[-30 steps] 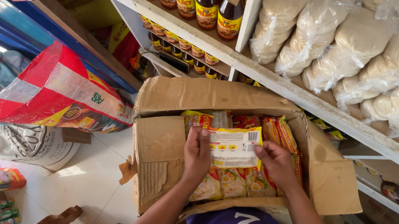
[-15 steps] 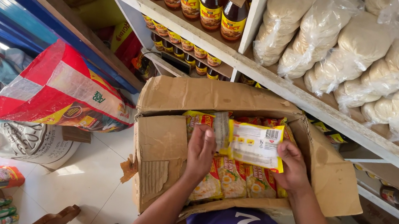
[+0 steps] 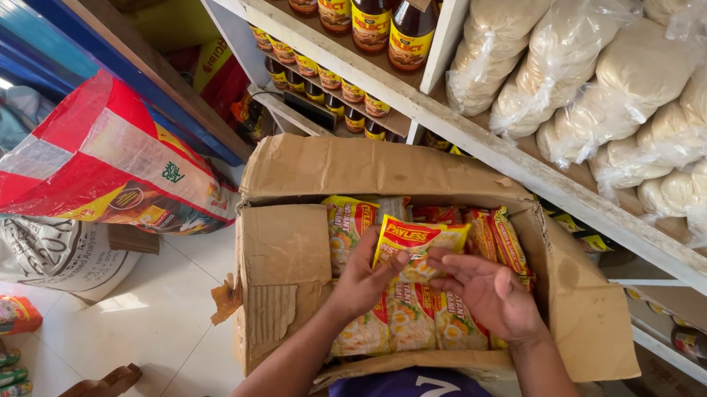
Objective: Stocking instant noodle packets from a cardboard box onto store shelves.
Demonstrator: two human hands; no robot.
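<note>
In the head view, an open cardboard box [image 3: 285, 264] sits at the centre of the frame, packed with yellow and red noodle packets [image 3: 412, 309] standing in rows. The left hand [image 3: 363, 282] reaches in from the lower middle, its fingers and thumb pinching the lower left edge of one yellow noodle packet [image 3: 419, 238] held upright above the rows. The right hand [image 3: 491, 293] comes in from the lower right, palm up with fingers curled loosely, fingertips touching the right side of that same packet. Across the top of the frame runs a white shelf [image 3: 513, 158] with dark sauce bottles [image 3: 348, 1] at the upper centre and clear bags of pale grain [image 3: 641, 84] at the upper right. A red and white sack [image 3: 102, 156] lies at the left on a pale sack [image 3: 43, 252].
</note>
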